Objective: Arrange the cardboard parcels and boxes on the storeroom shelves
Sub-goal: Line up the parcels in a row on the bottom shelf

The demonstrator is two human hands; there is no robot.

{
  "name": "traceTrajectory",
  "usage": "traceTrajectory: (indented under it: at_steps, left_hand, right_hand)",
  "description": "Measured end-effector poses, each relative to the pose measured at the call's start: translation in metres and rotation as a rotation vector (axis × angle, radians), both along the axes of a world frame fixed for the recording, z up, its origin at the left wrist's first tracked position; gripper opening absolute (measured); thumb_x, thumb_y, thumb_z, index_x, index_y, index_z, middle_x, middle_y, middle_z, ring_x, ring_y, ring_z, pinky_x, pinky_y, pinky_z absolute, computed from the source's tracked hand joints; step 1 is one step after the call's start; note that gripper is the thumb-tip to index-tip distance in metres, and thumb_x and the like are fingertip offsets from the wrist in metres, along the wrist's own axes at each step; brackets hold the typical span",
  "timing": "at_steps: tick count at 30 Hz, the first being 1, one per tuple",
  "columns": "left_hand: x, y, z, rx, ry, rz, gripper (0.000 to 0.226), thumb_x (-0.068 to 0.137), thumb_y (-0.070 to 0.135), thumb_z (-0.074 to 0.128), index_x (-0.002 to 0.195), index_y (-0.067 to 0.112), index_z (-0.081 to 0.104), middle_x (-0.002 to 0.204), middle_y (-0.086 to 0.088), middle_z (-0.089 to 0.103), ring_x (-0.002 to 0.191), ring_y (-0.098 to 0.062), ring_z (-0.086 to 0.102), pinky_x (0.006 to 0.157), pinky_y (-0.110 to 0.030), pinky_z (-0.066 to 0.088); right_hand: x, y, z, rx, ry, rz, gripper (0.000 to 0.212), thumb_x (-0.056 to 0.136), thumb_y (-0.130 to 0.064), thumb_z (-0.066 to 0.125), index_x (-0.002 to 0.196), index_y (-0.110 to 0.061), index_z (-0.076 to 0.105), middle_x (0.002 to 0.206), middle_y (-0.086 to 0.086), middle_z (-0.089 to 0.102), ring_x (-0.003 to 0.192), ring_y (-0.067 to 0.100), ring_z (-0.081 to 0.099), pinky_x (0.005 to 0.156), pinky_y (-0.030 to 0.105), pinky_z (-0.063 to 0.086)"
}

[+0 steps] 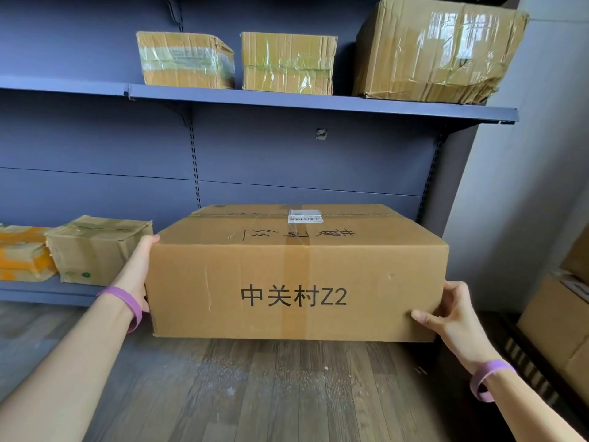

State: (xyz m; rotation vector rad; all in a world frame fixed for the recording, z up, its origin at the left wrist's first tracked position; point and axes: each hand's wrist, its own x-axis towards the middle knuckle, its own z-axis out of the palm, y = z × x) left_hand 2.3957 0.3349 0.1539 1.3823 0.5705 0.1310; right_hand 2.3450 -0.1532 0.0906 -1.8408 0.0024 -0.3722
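Head view, box: the large box [296, 275] is held level between both hands, above the wooden floor [255, 393] and before the lower shelf [47, 293].
Left grip: the left hand [140, 269] lies flat against the box's left side, fingers straight.
Right grip: the right hand [452, 314] clasps the lower right corner, thumb on the front.
Around: a crumpled box [95, 250] sits on the lower shelf just to the left; taped parcels [288, 63] sit on the upper shelf [287, 102].

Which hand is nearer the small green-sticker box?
Left. The left hand sits just right of the small box, against the big box; the right hand grips the big box's far end.
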Motion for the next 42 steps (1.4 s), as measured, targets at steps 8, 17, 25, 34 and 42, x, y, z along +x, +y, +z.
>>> traceTrajectory:
  at_steps: [8, 17, 25, 34, 42]
  left_hand:
    - [-0.006, 0.011, -0.009, 0.076, -0.149, -0.031, 0.039, 0.092, 0.060, 0.049, 0.117, 0.031, 0.058, 0.111, -0.002, 0.067, 0.097, -0.021, 0.061, 0.092, -0.043, 0.042]
    - [-0.019, 0.017, -0.013, -0.010, -0.242, -0.116, 0.040, 0.102, 0.044, 0.047, 0.138, 0.028, 0.053, 0.125, -0.004, 0.065, 0.111, -0.023, 0.058, 0.100, -0.045, 0.042]
    - [-0.025, 0.033, -0.026, -0.152, -0.210, -0.200, 0.041, 0.098, 0.010, 0.039, 0.131, 0.027, 0.058, 0.117, -0.001, 0.065, 0.098, -0.018, 0.056, 0.094, -0.035, 0.041]
    - [-0.024, 0.029, -0.026, -0.139, -0.215, -0.160, 0.046, 0.082, -0.007, 0.025, 0.106, 0.020, 0.054, 0.104, -0.009, 0.057, 0.092, -0.026, 0.053, 0.076, -0.040, 0.044]
    - [-0.009, 0.032, -0.031, 0.112, -0.162, -0.068, 0.080, 0.073, -0.025, 0.023, 0.144, 0.008, 0.040, 0.104, -0.013, 0.055, 0.100, -0.034, 0.054, 0.068, -0.039, 0.046]
  right_hand:
    - [0.021, 0.002, 0.021, 0.408, 0.273, 0.025, 0.096, 0.067, -0.099, 0.031, 0.145, -0.044, 0.040, 0.138, -0.005, 0.055, 0.122, 0.024, 0.055, 0.090, 0.049, 0.050]
    - [0.011, -0.001, 0.035, 0.314, 0.205, 0.072, 0.098, 0.042, -0.076, 0.082, 0.117, -0.017, 0.057, 0.123, 0.011, 0.057, 0.107, 0.027, 0.057, 0.091, 0.055, 0.049]
    - [0.005, -0.010, 0.026, 0.327, 0.197, 0.350, 0.072, 0.073, -0.028, 0.070, 0.141, -0.038, 0.048, 0.129, -0.001, 0.065, 0.101, 0.018, 0.068, 0.072, 0.036, 0.054]
    - [0.016, -0.016, 0.009, 0.448, 0.157, 0.289, 0.087, 0.059, 0.016, 0.070, 0.135, -0.022, 0.051, 0.127, 0.003, 0.066, 0.108, 0.018, 0.068, 0.088, 0.034, 0.049]
    - [0.025, -0.012, -0.002, 0.305, 0.116, 0.177, 0.089, 0.073, 0.034, 0.043, 0.138, -0.026, 0.046, 0.138, 0.001, 0.056, 0.128, 0.028, 0.052, 0.090, 0.056, 0.049]
